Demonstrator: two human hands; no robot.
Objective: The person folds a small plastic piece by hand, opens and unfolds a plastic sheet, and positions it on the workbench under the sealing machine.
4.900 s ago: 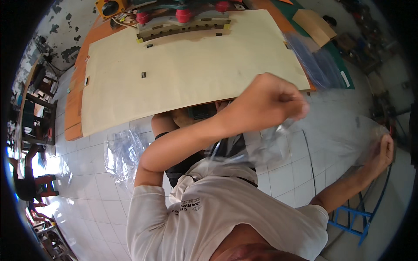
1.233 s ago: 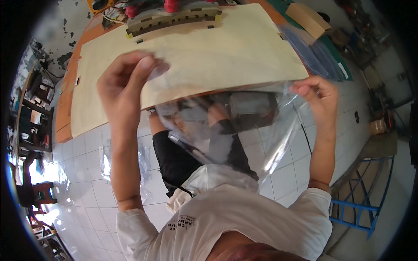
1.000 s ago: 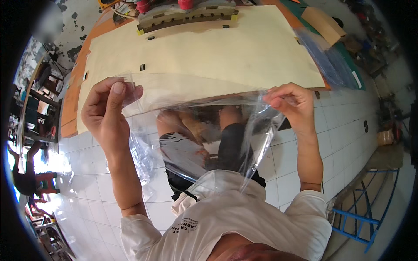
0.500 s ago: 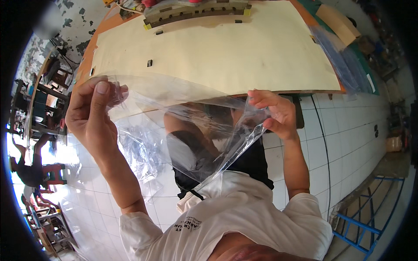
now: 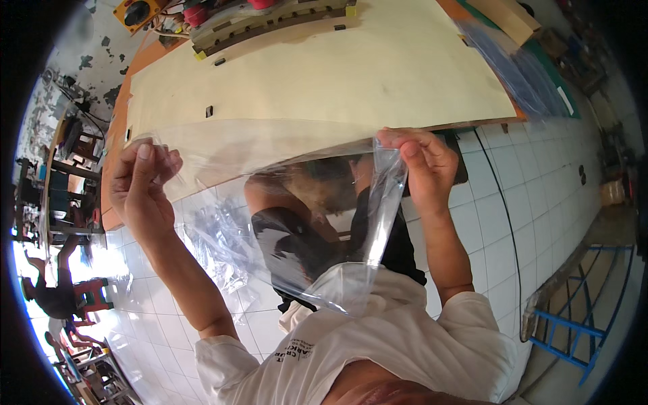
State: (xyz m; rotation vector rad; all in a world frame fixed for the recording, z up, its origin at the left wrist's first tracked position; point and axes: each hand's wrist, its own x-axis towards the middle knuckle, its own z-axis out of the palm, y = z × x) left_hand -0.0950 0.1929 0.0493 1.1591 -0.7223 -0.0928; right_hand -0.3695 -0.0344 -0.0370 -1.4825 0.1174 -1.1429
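Holding clear plastic film point(image 5: 324, 236) spread along near edge of cream-topped table point(image 5: 304, 88). Pinching 1 end with left hand point(image 5: 142, 182) by table's near left corner, other end with right hand point(image 5: 428, 169), right of table's middle (sagging in between). Note crumpled plastic point(image 5: 223, 250) on floor point(image 5: 486, 223) below table's near left side, slotted metal bar point(image 5: 277, 28) at table's far side, bluish plastic sheets point(image 5: 513, 71) at table's right end.

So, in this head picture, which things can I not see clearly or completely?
In the head view:
Clear plastic: whether sheet or bag, hidden by glare and folds.
Machine with red parts: cut off by upper edge.
Cardboard box: also cut off there.
Dark clutter: blurred near the right rim.
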